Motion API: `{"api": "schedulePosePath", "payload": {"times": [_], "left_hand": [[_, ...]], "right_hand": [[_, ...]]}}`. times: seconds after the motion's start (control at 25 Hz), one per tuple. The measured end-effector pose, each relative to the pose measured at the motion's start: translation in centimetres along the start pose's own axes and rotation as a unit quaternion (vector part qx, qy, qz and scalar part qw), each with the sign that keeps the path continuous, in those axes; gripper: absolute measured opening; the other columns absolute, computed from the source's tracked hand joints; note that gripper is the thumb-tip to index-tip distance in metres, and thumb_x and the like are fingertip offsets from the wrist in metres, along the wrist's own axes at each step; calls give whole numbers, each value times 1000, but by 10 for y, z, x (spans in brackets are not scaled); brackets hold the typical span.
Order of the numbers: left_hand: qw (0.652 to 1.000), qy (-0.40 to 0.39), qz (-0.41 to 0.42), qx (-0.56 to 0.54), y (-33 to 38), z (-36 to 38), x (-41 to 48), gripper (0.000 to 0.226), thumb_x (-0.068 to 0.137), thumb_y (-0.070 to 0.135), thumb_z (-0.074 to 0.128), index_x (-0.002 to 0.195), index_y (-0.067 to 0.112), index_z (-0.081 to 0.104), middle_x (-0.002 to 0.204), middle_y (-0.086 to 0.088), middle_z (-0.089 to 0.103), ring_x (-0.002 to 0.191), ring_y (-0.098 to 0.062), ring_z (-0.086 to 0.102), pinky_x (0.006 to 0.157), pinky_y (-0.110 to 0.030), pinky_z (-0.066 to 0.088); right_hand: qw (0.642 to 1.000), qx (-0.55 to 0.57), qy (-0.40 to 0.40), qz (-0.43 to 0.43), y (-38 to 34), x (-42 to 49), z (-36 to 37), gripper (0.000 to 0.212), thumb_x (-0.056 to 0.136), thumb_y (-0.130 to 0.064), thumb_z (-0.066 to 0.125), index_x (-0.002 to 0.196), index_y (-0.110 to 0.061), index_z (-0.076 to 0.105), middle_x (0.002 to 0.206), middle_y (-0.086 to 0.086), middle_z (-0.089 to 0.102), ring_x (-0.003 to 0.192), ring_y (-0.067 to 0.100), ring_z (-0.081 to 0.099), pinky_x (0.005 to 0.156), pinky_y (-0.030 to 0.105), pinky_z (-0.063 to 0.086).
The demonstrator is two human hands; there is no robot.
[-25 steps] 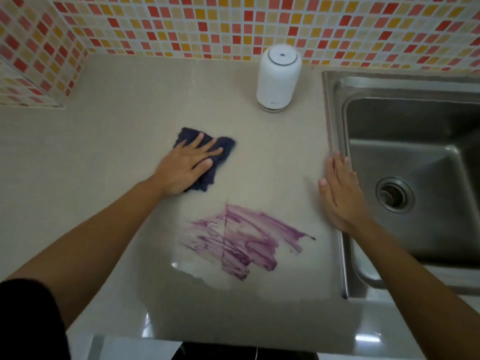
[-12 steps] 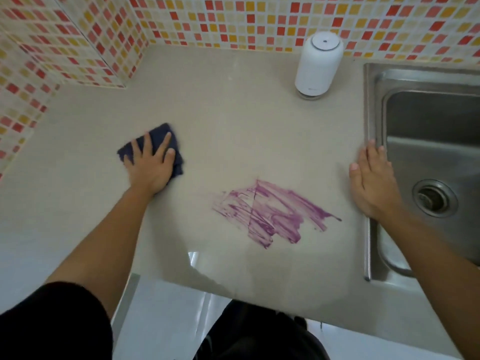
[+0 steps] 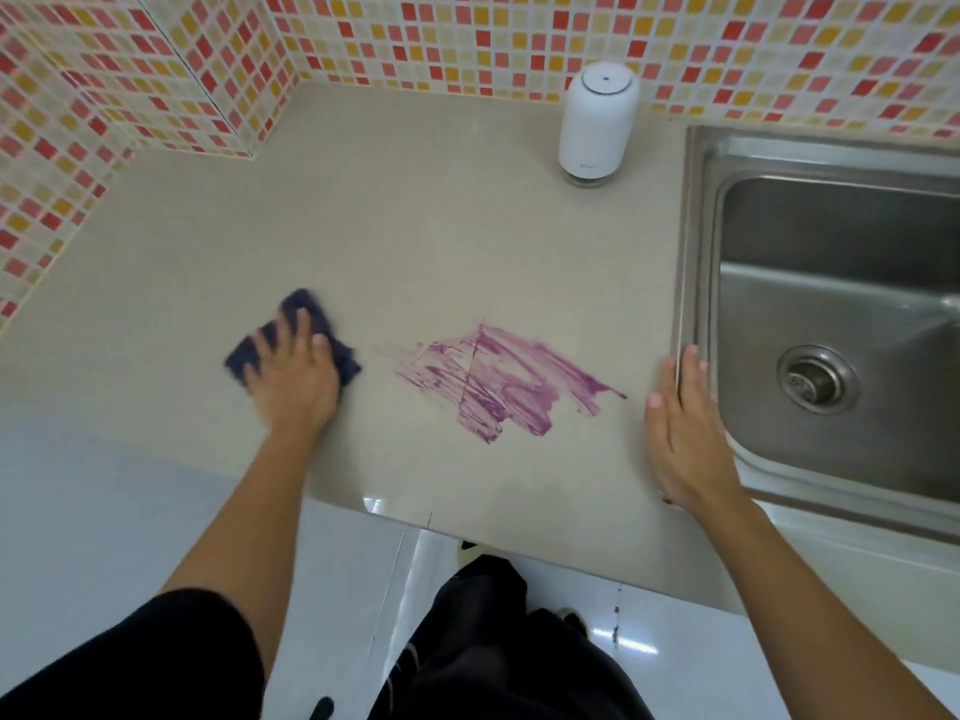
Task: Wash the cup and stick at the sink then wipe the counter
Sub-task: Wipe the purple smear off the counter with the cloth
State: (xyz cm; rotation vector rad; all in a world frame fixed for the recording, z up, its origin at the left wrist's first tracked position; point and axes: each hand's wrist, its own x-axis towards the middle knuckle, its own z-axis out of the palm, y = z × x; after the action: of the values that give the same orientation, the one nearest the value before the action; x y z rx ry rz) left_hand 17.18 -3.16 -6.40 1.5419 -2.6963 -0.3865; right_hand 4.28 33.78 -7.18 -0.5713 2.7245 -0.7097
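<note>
Pressing flat on a dark blue cloth (image 3: 296,343), the left hand (image 3: 298,379) has its fingers spread over the crumpled fabric, which lies on the beige desk (image 3: 415,241) just left of a purple smear (image 3: 498,381). The smear is streaky, with bare desk showing through its strokes. The cloth and hand are slightly blurred. The right hand (image 3: 685,433) lies open, palm down, holding nothing, its fingertips touching the steel rim of the sink (image 3: 696,252). A white cylindrical dispenser (image 3: 597,127) stands upright at the back, near the tiled wall (image 3: 415,39). Between the smear and the dispenser the desk is bare. The desk's front edge runs close below both hands.
</note>
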Motion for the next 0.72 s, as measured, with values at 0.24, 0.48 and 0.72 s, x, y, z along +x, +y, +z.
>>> {"api": "schedulePosePath", "payload": {"times": [0.24,0.48,0.72], "left_hand": [[996,-24,85,-14,27,23,-152,55,99,35,14,148,12,24,156,-11,22,145,-30,13,115,-48,15],[994,-15,97,-44,132,35,-78,48,101,27,20,147,13,27,156,-9,25,144,-29,16,116,-46,17],[971,-33,234,25,98,45,-187,55,96,39,16,145,20,31,152,-7,34,141,-31,29,110,-50,28]], "right_hand": [[1000,23,-15,-4,0,0,-5,66,90,-45,7,148,-14,2,156,-3,-15,137,4,-20,117,34,-3],[999,49,-20,-4,-2,2,-6,61,94,-43,8,147,-16,-2,154,-6,-18,137,4,-20,115,29,-7],[985,167,-33,19,-4,1,-14,45,101,-37,12,138,-33,-12,154,-13,-14,137,-3,-17,116,27,-6]]}}
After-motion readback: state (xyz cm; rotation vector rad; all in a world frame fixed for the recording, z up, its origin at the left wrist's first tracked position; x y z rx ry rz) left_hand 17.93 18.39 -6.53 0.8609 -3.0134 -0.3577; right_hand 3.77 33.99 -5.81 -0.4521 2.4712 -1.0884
